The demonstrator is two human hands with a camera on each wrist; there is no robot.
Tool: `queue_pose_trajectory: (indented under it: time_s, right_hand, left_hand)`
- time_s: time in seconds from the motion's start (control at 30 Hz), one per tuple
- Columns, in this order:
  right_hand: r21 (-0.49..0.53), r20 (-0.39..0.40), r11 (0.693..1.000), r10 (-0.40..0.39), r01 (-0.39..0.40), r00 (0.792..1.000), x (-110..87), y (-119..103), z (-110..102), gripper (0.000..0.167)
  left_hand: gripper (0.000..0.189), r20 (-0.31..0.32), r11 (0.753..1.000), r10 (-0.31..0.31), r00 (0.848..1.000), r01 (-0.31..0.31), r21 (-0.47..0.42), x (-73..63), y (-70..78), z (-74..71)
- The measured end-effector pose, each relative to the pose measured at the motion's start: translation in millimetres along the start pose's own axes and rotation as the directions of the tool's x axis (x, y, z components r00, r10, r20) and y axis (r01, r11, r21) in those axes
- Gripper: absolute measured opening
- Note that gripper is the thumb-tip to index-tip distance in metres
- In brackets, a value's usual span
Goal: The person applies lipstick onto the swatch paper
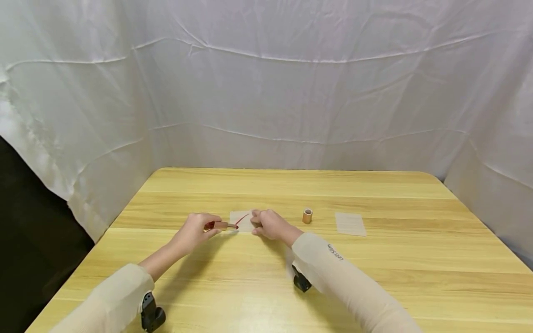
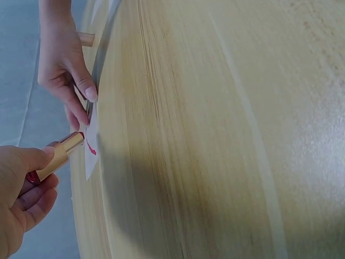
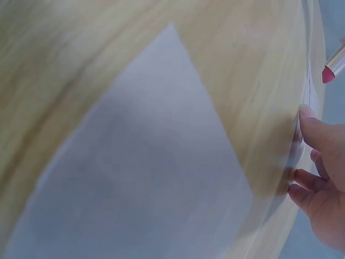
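My left hand (image 1: 195, 233) grips a gold lipstick (image 1: 221, 225) with a dark red base, fingers and thumb round its body. Its red tip touches or hovers just over a small white paper (image 1: 247, 225), beside a thin slanted red line (image 1: 242, 218). My right hand (image 1: 270, 224) rests on the right part of that paper, hiding its edge there, with the fingertips pressing down. In the right wrist view the thumb (image 3: 318, 129) lies against the sheet and the other fingers are loosely bent.
A copper-coloured lipstick cap (image 1: 307, 216) stands upright, open end up, right of my right hand. Farther right lies a second pale paper square (image 1: 350, 224). The wooden table (image 1: 250, 296) is backed by white curtains (image 1: 266, 101). A blurred pale sheet (image 3: 140, 162) fills the right wrist view's lower left.
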State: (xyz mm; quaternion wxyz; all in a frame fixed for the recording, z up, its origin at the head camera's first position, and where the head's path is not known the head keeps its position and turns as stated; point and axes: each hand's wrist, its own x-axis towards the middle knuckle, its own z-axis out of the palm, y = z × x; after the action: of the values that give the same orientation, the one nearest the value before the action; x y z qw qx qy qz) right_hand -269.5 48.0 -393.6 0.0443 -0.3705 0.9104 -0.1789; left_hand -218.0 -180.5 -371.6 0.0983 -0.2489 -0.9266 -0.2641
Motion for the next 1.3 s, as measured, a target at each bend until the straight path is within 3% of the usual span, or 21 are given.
queue_pose_trajectory:
  time_s: [0.3, 0.5, 0.7, 0.93, 1.3]
  right_hand:
    - [-0.021, 0.011, 1.0, 0.007, -0.006, 1.0, 1.1, -1, -1, 0.037]
    - [0.021, -0.011, 0.999, -0.026, 0.026, 1.0, -0.4, 1, 0, 0.038]
    - [0.079, -0.041, 0.997, -0.012, 0.016, 0.999, -2.2, 1, 0, 0.019]
    - [0.125, -0.076, 0.992, 0.011, -0.001, 0.997, -9.0, -4, -5, 0.04]
    - [0.169, -0.102, 0.986, 0.028, -0.01, 0.994, -26.4, -4, -8, 0.046]
  left_hand:
    - [0.018, 0.001, 1.0, -0.011, 1.0, 0.011, -0.002, 0.4, 0.5, -0.6]
    - [0.019, 0.0, 1.0, -0.021, 1.0, 0.021, -0.004, 0.2, 0.9, -1.5]
    - [0.019, -0.013, 0.999, -0.023, 1.0, 0.023, -0.025, -0.6, 1.0, -3.3]
    - [0.02, -0.031, 0.999, -0.021, 0.999, 0.02, -0.032, -1.8, 1.0, -3.0]
    - [0.019, -0.057, 0.999, -0.002, 0.998, 0.0, -0.035, -3.5, 4.1, 1.8]
